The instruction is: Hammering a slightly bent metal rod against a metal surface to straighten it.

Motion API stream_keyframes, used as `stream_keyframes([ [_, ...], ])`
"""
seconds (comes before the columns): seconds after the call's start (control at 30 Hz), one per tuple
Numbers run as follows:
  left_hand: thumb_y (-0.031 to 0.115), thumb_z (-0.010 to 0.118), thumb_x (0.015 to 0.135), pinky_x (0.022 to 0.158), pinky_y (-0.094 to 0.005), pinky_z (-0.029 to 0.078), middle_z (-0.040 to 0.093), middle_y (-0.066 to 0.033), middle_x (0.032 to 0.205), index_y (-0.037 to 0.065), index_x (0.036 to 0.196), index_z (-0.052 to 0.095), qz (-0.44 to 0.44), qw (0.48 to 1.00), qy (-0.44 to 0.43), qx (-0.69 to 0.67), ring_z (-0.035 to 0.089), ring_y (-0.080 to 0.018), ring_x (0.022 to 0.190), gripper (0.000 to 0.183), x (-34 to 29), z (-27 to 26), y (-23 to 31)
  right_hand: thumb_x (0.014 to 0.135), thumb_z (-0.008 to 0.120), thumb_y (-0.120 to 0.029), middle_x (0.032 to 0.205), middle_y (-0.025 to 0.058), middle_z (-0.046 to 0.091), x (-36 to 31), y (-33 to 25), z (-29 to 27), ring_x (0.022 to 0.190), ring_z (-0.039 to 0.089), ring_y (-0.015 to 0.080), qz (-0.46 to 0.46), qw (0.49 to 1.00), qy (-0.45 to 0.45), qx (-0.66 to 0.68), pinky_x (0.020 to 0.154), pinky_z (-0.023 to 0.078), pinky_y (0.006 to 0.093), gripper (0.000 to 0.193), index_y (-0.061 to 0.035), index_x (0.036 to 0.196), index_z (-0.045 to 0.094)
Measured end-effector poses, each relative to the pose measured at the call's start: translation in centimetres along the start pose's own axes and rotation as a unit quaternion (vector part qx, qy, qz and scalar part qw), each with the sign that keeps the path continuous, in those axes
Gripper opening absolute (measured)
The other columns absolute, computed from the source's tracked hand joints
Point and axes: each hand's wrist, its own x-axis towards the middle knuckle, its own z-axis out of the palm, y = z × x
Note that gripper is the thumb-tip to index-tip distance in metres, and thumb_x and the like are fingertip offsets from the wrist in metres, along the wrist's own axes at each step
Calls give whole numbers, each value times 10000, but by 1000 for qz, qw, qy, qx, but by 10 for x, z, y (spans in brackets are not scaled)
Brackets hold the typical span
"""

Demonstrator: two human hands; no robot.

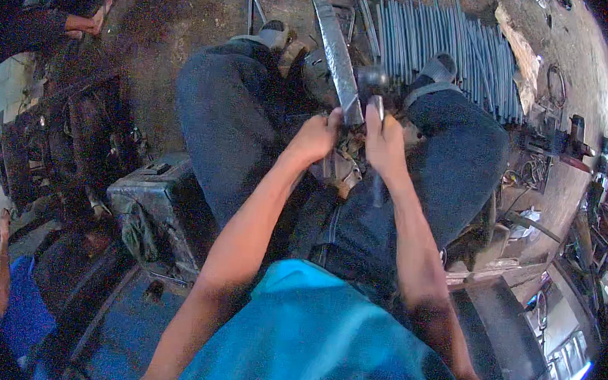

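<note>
I sit with knees apart over a dirt floor. My left hand (pixel 315 137) grips the near end of a long flat grey metal strip (pixel 336 53) that runs away between my feet. My right hand (pixel 385 141) is closed around a hammer handle; the dark hammer head (pixel 371 76) sits just above the fist, next to the strip. Under both hands lies a lumpy metal block (pixel 340 170), partly hidden by my fingers.
A row of thin grey metal rods (pixel 444 47) lies on the ground ahead right. A grey metal box (pixel 156 203) stands at my left thigh. Another person's arm (pixel 1 266) shows at lower left, someone else at upper left. Tools clutter the right edge.
</note>
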Motion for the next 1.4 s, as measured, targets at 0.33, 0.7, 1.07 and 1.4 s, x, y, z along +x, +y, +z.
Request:
stream_keyframes([
  [0.33,583,414,910,661,-447,462,604,-255,702,-60,730,567,-74,991,-26,-107,606,-426,717,685,-1,-8,-4,955,449,-496,522,9,437,7,-84,-98,375,439,87,-9,961,45,274,323,343,216,445,-81,807,506],
  [0.7,323,472,949,737,-511,454,617,-299,834,-61,859,606,103,989,93,47,598,-463,847,416,-6,-5,-1,994,369,-433,590,44,440,-11,-94,-82,446,431,127,-254,904,58,340,412,361,255,402,-56,903,475],
  [1.07,289,457,953,726,-535,463,593,-323,818,-70,826,609,98,991,84,38,577,-491,837,410,-5,-3,4,958,467,-466,526,0,458,-3,-37,-52,395,444,86,46,960,-2,277,363,369,241,453,-81,720,471],
  [1.4,342,454,960,728,-511,450,605,-304,819,-58,813,608,101,989,101,42,582,-482,841,453,0,3,-4,996,301,-474,472,1,374,10,-170,-139,310,374,94,-455,823,45,338,302,369,230,479,-54,846,476],
])
